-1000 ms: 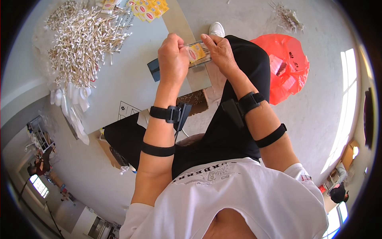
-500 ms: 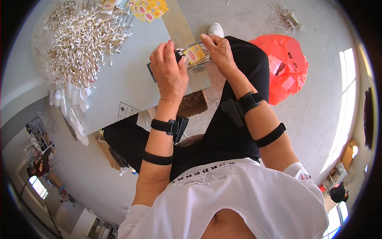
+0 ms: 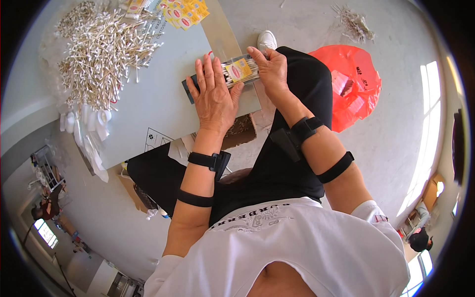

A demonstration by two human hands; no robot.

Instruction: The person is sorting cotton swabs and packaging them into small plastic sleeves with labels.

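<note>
A clear pack of cotton swabs (image 3: 240, 71) with a yellow label lies at the table's right edge. My right hand (image 3: 273, 73) grips its right end, thumb on top. At the pack's left end my left hand (image 3: 213, 101) rests with fingers stretched out flat, partly over a dark block (image 3: 189, 92). The hand hides much of that block and the pack's left tip. A bit of something red shows just beyond my left fingertips.
A big heap of loose cotton swabs (image 3: 101, 54) covers the table's far left, with yellow labels (image 3: 184, 15) beside it. Clear plastic bags (image 3: 86, 128) hang off the left edge. Under the table is a cardboard box (image 3: 242, 132). A red bag (image 3: 363, 94) sits on the floor at right.
My left fingers, curled at the pack's left end before, have straightened and now lie flat. The pack and my right hand have shifted slightly left.
</note>
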